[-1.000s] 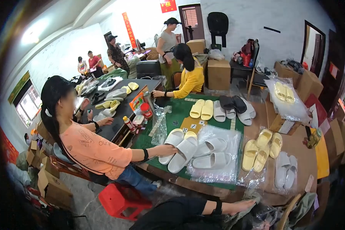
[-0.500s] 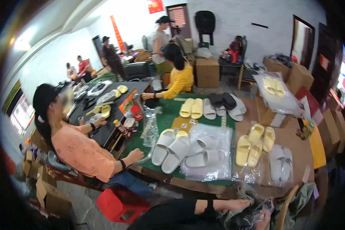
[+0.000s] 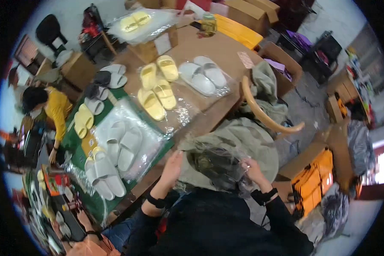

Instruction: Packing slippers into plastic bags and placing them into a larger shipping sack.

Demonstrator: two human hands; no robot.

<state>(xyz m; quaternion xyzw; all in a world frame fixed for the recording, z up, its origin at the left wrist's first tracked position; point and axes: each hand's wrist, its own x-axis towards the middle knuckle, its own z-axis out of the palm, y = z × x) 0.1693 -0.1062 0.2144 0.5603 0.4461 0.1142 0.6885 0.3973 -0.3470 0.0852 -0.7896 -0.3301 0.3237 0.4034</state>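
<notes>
Just in front of my body lies a grey-green cloth sack with dark slippers in clear plastic at its opening. My left hand is closed at the sack's left edge, fingertips pinching the cloth. On the other side my right hand pinches the clear plastic bag around the dark slippers. How many slippers lie inside is hard to tell through the glare and folds.
On the table ahead are yellow slippers, grey slippers and larger grey slippers beside a plastic-bag stack. A curved wooden chair rail stands close right. Co-workers sit at left; cartons stand beyond.
My view has swung right and down, toward the sack. Both hands, low at the right edge before, are now apart on either side of the sack's opening, with dark slippers showing between them.
</notes>
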